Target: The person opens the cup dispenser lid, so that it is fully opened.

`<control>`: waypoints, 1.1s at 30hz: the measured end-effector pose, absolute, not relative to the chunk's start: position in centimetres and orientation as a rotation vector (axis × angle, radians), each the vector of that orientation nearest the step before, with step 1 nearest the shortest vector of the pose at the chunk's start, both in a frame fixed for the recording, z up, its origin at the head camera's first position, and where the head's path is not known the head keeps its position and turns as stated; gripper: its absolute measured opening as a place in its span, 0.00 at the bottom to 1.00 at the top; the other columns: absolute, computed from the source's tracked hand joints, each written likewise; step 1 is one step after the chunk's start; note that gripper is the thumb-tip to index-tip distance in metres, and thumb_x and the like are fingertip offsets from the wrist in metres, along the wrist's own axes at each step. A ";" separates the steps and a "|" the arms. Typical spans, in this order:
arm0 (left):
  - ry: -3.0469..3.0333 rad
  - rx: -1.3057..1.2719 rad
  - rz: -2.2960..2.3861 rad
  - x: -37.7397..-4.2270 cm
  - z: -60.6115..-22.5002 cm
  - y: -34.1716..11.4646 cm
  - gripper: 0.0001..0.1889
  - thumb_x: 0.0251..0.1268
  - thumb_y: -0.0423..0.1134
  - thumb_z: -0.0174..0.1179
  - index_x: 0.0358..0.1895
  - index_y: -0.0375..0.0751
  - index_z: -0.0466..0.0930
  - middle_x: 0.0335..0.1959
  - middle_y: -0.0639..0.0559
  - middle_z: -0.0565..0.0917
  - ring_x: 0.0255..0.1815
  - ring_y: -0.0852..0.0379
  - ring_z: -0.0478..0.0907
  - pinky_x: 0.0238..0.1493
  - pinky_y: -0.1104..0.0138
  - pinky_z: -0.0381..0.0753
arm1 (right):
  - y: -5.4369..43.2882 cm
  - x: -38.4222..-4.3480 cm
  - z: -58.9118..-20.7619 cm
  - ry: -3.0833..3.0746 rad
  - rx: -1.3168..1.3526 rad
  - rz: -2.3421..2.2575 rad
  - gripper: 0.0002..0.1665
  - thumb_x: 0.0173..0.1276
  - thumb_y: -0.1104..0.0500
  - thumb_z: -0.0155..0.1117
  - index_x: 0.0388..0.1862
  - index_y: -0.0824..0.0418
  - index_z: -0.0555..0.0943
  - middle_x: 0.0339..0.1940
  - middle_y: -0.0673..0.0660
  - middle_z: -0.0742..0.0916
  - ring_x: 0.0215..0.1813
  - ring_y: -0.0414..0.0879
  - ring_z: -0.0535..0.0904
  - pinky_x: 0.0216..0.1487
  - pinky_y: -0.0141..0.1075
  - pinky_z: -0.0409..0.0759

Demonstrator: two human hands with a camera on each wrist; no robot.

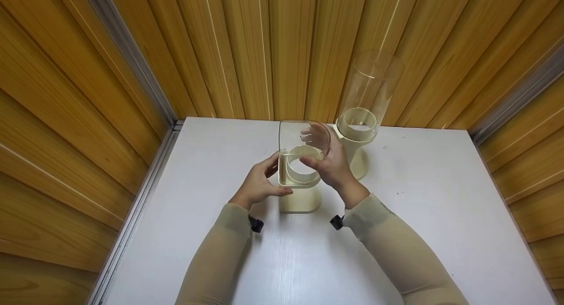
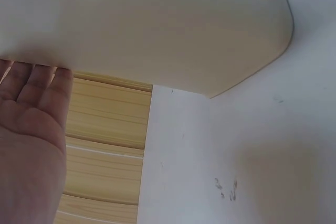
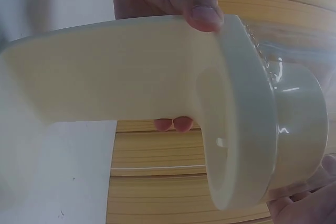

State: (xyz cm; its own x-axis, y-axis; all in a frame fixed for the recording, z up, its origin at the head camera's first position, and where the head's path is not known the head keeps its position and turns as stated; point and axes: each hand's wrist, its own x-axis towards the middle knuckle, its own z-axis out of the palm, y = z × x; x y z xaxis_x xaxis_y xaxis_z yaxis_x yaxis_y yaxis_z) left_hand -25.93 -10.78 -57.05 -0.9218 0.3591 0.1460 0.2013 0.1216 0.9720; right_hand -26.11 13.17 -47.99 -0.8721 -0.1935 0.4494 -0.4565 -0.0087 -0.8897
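Note:
A cream plastic stand point(image 1: 300, 201) with a raised ring on top stands upright on the table, a clear container point(image 1: 293, 133) over its ring. My left hand point(image 1: 257, 184) grips the stand from the left just under its top, thumb across the front. In the right wrist view that thumb lies on the stand's neck point(image 3: 121, 72) and two fingertips show past the other edge. Around the right side of the clear container goes my right hand point(image 1: 335, 164), its fingers seen through the clear wall. The left wrist view shows the left fingers point(image 2: 39, 87) partly hidden behind the stand.
Just behind and to the right stands a second cream stand point(image 1: 359, 164) with a taller clear cylinder point(image 1: 374, 84) on it, close to my right hand. The white table point(image 1: 211, 150) ends at wood-panelled walls point(image 1: 291, 53) at the back and both sides.

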 end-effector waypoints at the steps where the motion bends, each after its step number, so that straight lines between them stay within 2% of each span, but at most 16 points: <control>1: 2.258 0.572 1.917 -25.9 -57.1 -10.8 0.65 0.47 0.30 0.91 0.91 0.44 0.63 0.89 0.47 0.73 0.92 0.42 0.66 0.94 0.42 0.65 | 13.2 -26.1 -48.0 -2.063 0.688 1.985 0.65 0.53 0.35 0.92 0.79 0.67 0.73 0.68 0.69 0.88 0.69 0.59 0.88 0.76 0.36 0.86; 6: 2.278 0.584 1.880 -26.0 -57.1 -10.8 0.65 0.46 0.33 0.92 0.91 0.43 0.62 0.88 0.48 0.74 0.91 0.44 0.68 0.94 0.51 0.67 | 13.2 -25.9 -48.1 -2.020 0.703 1.997 0.68 0.52 0.29 0.91 0.78 0.68 0.74 0.68 0.70 0.88 0.68 0.53 0.89 0.75 0.34 0.85; 9: 2.276 0.584 1.869 -26.1 -57.0 -10.8 0.65 0.46 0.35 0.93 0.91 0.43 0.63 0.88 0.48 0.74 0.91 0.45 0.69 0.93 0.55 0.68 | 13.2 -26.0 -48.2 -1.966 0.743 2.022 0.68 0.54 0.30 0.91 0.78 0.72 0.72 0.69 0.74 0.86 0.68 0.54 0.88 0.76 0.36 0.85; 12: 2.265 0.587 1.871 -26.1 -57.0 -10.8 0.65 0.46 0.35 0.93 0.91 0.44 0.64 0.88 0.50 0.74 0.91 0.46 0.69 0.93 0.54 0.68 | 13.3 -26.1 -48.4 -1.945 0.768 2.037 0.67 0.55 0.31 0.91 0.78 0.72 0.72 0.68 0.67 0.87 0.68 0.54 0.87 0.77 0.37 0.85; 16: 2.259 0.583 1.868 -26.2 -57.0 -10.8 0.63 0.46 0.36 0.93 0.90 0.47 0.66 0.87 0.51 0.75 0.91 0.45 0.68 0.94 0.48 0.68 | 13.4 -26.1 -48.5 -1.960 0.776 2.032 0.67 0.56 0.34 0.91 0.79 0.73 0.70 0.69 0.58 0.87 0.70 0.52 0.86 0.78 0.38 0.84; 19: 2.262 0.586 1.862 -26.3 -56.9 -10.8 0.63 0.45 0.36 0.93 0.90 0.48 0.67 0.87 0.50 0.75 0.91 0.45 0.68 0.93 0.48 0.69 | 13.6 -25.9 -48.4 -1.973 0.781 2.021 0.67 0.58 0.38 0.91 0.80 0.76 0.68 0.71 0.65 0.86 0.72 0.59 0.85 0.80 0.38 0.82; 23: 2.262 0.609 1.862 -26.5 -56.8 -10.9 0.64 0.45 0.35 0.93 0.90 0.44 0.66 0.88 0.48 0.74 0.91 0.45 0.68 0.91 0.52 0.71 | 13.8 -25.7 -48.2 -1.978 0.784 2.020 0.61 0.59 0.48 0.91 0.80 0.75 0.68 0.73 0.74 0.83 0.74 0.70 0.82 0.81 0.38 0.82; 27: 2.252 0.617 1.865 -26.5 -56.8 -10.8 0.64 0.45 0.34 0.92 0.89 0.42 0.66 0.89 0.47 0.73 0.91 0.45 0.68 0.91 0.54 0.71 | 13.8 -25.6 -48.2 -1.978 0.776 2.021 0.59 0.58 0.52 0.90 0.80 0.74 0.69 0.73 0.76 0.82 0.73 0.67 0.83 0.80 0.38 0.82; 33: 2.237 0.603 1.859 -26.4 -56.9 -10.8 0.65 0.46 0.33 0.92 0.91 0.42 0.63 0.90 0.47 0.71 0.92 0.44 0.67 0.92 0.54 0.70 | 13.6 -25.7 -48.2 -1.961 0.751 2.023 0.65 0.56 0.41 0.93 0.79 0.75 0.70 0.71 0.77 0.83 0.70 0.59 0.86 0.78 0.38 0.84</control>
State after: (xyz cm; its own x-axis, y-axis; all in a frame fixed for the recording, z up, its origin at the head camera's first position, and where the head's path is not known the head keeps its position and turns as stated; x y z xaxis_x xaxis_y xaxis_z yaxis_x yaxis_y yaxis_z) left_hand -26.37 -10.80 -56.85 -0.9037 0.4097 0.1242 0.1971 0.1405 0.9703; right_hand -25.68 13.59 -48.19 -0.8436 -0.1870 0.5034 -0.4974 -0.0814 -0.8637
